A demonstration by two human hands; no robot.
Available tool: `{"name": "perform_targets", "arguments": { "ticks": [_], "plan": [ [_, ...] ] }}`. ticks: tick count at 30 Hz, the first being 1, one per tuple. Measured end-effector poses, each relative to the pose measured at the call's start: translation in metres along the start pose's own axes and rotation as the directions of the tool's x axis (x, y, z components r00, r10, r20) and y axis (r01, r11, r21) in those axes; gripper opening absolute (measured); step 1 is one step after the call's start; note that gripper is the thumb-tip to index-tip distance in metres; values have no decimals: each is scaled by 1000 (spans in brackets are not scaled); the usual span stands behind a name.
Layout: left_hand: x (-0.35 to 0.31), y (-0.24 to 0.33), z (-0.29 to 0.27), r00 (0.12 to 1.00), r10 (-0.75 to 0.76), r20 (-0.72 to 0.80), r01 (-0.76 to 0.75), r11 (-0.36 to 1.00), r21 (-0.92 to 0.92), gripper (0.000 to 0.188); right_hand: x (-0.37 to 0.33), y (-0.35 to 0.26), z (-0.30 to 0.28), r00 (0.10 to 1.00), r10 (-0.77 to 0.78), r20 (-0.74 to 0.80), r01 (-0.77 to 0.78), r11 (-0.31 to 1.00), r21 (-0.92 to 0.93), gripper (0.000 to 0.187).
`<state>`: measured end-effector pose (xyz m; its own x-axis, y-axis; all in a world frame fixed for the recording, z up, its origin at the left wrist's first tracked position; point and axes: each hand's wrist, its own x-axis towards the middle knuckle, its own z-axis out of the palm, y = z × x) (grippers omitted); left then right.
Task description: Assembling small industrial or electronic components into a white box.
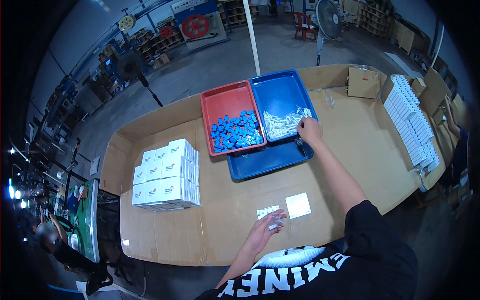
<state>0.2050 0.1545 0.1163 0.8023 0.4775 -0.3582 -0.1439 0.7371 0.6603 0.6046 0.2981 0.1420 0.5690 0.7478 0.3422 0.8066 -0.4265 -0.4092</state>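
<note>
My left hand point(261, 233) is closed round a small clear plastic bag point(276, 220) with a little white piece showing at its lower end. Up at the right side of the blue tray point(278, 88), my right hand point(310, 130) dips its curled fingers to the edge of a heap of small white tube-like parts point(281, 126); what the fingertips pinch is hidden. Just beyond my left hand lie a printed white slip point(267, 210) and a flat square white card point(298, 205).
A red tray point(225, 100) holds blue parts point(235, 131). Another blue tray point(265, 164) sits in front. White boxes stand stacked at left point(162, 176) and right point(411, 125). Raised cardboard point(160, 114) borders the table's back. People work at both sides.
</note>
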Motion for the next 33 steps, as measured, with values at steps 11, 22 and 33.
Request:
{"name": "perform_targets", "arguments": {
  "ticks": [11, 22, 33],
  "plan": [
    [2, -1, -6, 1000, -13, -15, 12, 998, -61, 48, -37, -29, -73, 944, -56, 325, -308, 205, 929, 21],
    [-4, 21, 11, 942, 15, 337, 72, 967, -244, 63, -103, -48, -96, 867, -66, 493, -466, 241, 851, 18],
    [33, 21, 8, 989, 62, 131, 21, 831, -556, 51, -180, -64, -94, 819, -192, 541, -448, 375, 811, 13]
  ]
}}
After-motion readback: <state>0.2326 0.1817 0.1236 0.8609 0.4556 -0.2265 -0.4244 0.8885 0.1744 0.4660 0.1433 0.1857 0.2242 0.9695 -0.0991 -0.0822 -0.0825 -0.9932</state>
